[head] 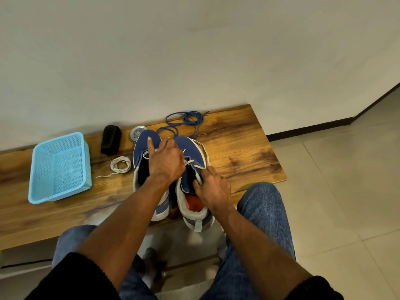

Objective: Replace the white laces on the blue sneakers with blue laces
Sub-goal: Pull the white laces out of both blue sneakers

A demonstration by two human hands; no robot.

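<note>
Now my left hand (pixel 166 163) pinches the right sneaker's (pixel 190 169) white lace (pixel 198 166) while my right hand (pixel 213 187) grips its tongue (pixel 187 180).

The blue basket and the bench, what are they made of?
The blue basket looks like thin moulded plastic: its walls and floor are a fine mesh of little holes with a smooth rim. The bench looks like wood or wood-look laminate, with brown grain streaks and a slight sheen.

Left sneaker (pixel 142 148) lacing is covered by the left hand (pixel 166 163); round tin (pixel 137 132) label is too small to be read.
</note>
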